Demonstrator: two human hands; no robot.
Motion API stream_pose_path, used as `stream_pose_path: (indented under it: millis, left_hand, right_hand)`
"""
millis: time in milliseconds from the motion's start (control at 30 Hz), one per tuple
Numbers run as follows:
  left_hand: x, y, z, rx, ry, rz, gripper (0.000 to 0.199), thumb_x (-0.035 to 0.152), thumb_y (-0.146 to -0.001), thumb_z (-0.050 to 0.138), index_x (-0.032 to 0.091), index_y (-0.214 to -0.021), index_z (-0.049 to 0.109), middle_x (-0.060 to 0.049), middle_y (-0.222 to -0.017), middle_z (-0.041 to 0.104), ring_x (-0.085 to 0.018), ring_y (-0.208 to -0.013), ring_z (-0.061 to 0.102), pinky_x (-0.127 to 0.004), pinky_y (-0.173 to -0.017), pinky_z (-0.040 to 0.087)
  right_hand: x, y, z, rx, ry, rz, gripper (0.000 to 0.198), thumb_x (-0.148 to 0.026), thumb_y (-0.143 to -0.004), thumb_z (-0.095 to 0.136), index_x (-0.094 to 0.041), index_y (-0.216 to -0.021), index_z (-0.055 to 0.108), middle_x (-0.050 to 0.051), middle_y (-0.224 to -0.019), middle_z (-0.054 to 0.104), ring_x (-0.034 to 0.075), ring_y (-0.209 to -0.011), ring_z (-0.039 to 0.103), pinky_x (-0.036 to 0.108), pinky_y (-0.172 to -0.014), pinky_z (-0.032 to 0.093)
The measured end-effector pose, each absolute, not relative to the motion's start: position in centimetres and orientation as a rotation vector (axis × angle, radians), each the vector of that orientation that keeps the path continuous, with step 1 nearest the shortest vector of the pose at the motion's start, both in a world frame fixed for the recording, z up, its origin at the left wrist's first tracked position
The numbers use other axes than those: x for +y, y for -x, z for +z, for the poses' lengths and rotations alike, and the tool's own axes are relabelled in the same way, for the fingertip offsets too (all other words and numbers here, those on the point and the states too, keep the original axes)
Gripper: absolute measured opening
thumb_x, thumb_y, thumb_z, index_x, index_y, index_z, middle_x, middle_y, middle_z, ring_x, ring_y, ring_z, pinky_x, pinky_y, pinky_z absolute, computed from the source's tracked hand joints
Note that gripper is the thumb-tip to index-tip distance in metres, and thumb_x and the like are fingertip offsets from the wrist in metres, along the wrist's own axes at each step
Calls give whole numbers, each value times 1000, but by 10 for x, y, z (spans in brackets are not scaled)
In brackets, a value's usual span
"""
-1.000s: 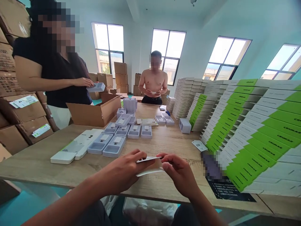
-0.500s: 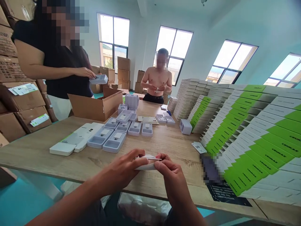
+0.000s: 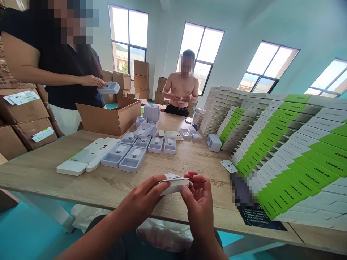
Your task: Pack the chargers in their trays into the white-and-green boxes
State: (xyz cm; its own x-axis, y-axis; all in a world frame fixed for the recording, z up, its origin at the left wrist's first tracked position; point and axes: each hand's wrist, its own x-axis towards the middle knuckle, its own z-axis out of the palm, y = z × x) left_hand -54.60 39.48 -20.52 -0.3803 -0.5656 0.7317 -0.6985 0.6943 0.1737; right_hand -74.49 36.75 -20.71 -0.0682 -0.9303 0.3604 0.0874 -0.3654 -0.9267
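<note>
Over the near edge of the wooden table (image 3: 189,159), a small white carton (image 3: 173,188) with raised flaps is between my hands. My left hand (image 3: 148,191) is closed around its left end, fingers on top. At the right end, my right hand (image 3: 199,202) has its thumb against the near side and its curled fingers behind the flap edge. Whether anything lies inside the carton cannot be seen. Beyond my hands stand several pale plastic trays (image 3: 132,164), each with a small white piece in it. Flat white-and-green boxes (image 3: 86,155) lie left of the trays.
Tall stacks of white-and-green boxes (image 3: 298,169) line the right side. A blurred dark object (image 3: 243,190) lies before them, near a white card (image 3: 229,166). An open cardboard box (image 3: 108,119) stands at the left. Two people (image 3: 181,86) work across the table, one holding a tray (image 3: 110,87).
The carton now sits squarer, with more of its side and flap showing. My right fingers have loosened and spread from their pinch. My view has shifted slightly.
</note>
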Motion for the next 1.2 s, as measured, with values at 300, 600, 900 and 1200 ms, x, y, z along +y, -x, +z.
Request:
stream_pose_path:
  millis: [300, 600, 900, 1200]
  left_hand:
    - [391, 541, -211, -2035, -944, 232, 25, 19, -107, 47, 19, -132, 52, -13, -128, 68, -20, -115, 70, -27, -95, 60]
    - [388, 532, -205, -2011, -839, 229, 29, 15, -105, 53, 17, -134, 56, -15, -125, 69, -18, -114, 71, -23, -98, 58]
    - [375, 530, -204, -1912, -903, 177, 29, 35, -105, 56, 21, -130, 56, -13, -126, 73, -18, -114, 73, -23, -100, 58]
    - [375, 533, -189, -1908, -928, 198, 30, 38, -106, 55, 25, -132, 60, -9, -124, 75, -17, -111, 75, -23, -97, 60]
  right_hand:
    - [344, 779, -206, 815, 2716, -1320, 33, -24, -102, 62, -23, -134, 57, 14, -129, 67, 24, -115, 69, 35, -96, 62]
    - [343, 773, -214, 770, 2707, -1537, 31, -21, -100, 65, -22, -130, 59, 14, -127, 70, 23, -115, 70, 34, -97, 62]
    - [342, 772, -201, 815, 2567, -1714, 26, -23, -99, 68, -21, -124, 66, 12, -121, 74, 21, -110, 74, 31, -96, 63]
    - [338, 782, -189, 857, 2475, -1647, 26, -36, -98, 68, -25, -121, 67, 11, -123, 73, 21, -107, 75, 27, -87, 65]
